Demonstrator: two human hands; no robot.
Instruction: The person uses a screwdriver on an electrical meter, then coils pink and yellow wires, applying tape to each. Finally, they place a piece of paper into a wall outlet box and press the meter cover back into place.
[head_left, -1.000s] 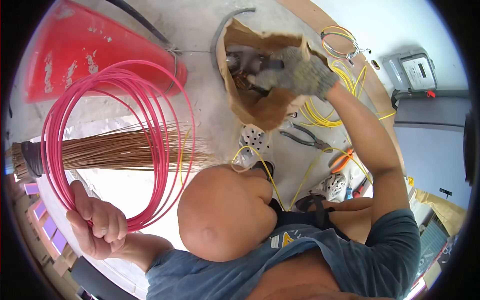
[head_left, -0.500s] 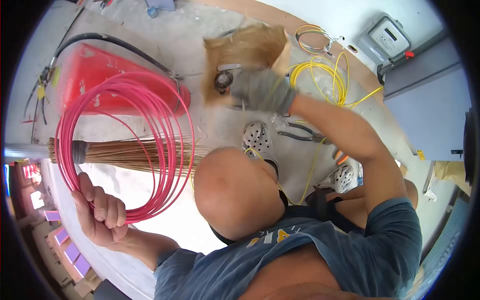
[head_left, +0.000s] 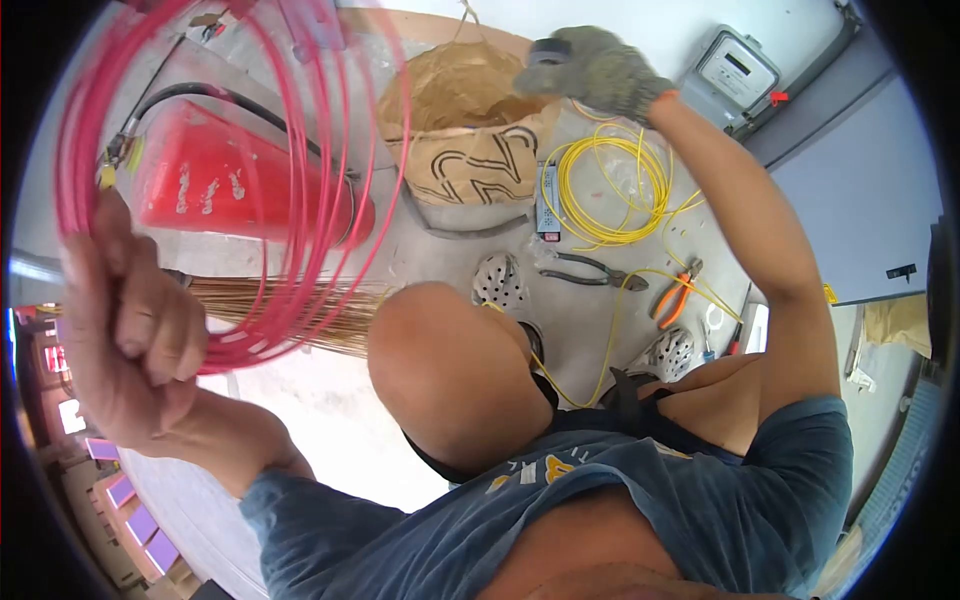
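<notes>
At the left, my left hand (head_left: 145, 320), bare, is closed round the lower left part of a coil of red-pink wire (head_left: 300, 200), which is raised and blurred at its top. My right hand (head_left: 595, 72) wears a grey-green glove and is up at the top right of a brown paper bag (head_left: 475, 165). Its fingers are closed round a small dark roll-like item (head_left: 549, 50), partly hidden by the glove. The bag stands open at the top, with black marks on its front.
On the floor lie a yellow wire coil (head_left: 615, 190), dark-handled pliers (head_left: 590, 272) and orange-handled pliers (head_left: 678, 294). A red fire extinguisher (head_left: 230, 180) and a twig broom (head_left: 290, 310) are at left. A meter (head_left: 738, 70) is on the wall.
The red-pink coil and my left hand have moved up and left, closer to the camera. My right hand has risen from the bag's front to its upper right. The bag now stands upright.
</notes>
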